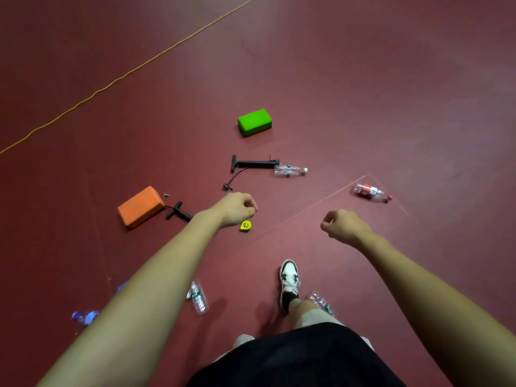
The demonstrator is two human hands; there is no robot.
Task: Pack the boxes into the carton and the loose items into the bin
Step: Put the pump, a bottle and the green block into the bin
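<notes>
Left hand (237,208) and right hand (343,226) curled, empty; gathering loose items apparently pending, next likely stooping for near tape measure (245,225).

Floor: dark red (391,93), with a thin yellow line (125,75) running across at far left.
Left hand (237,209): held out above the floor, fingers curled, holding nothing; a yellow tape measure (245,225) lies just below it.
Right hand (344,226): likewise curled and holding nothing.
Blocks: green block (254,122) farther off, orange block (140,206) to the left.
Pump: black hand pump (254,163) lying flat, its end against a clear bottle (289,170).
Other bottles: a red-labelled bottle (371,192) at right, a green-labelled bottle (198,298) near the sneaker (289,283).
</notes>
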